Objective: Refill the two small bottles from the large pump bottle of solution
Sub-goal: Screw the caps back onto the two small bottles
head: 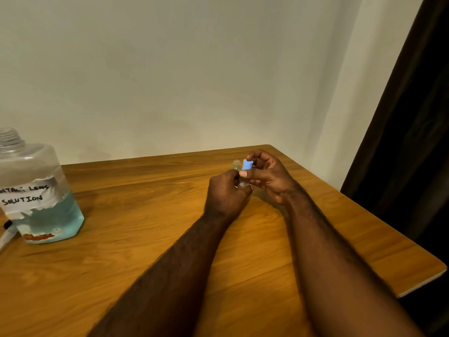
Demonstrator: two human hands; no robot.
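My left hand (227,194) is closed around a small clear bottle (241,184) with a label, held upright just above the wooden table (145,239). My right hand (266,176) pinches a light blue cap (247,164) between thumb and fingers at the top of that bottle. Behind them the open neck of a second small clear bottle (236,164) shows; its body is hidden by my hands. The large bottle of solution (38,190) stands at the far left, its pump off and its threaded neck open, with blue liquid in the lower part.
A black-tipped white tube (6,231), probably the pump's, lies at the left edge beside the large bottle. The table's right edge (401,288) runs diagonally, with a dark curtain (413,142) beyond it. A pale wall stands behind the table.
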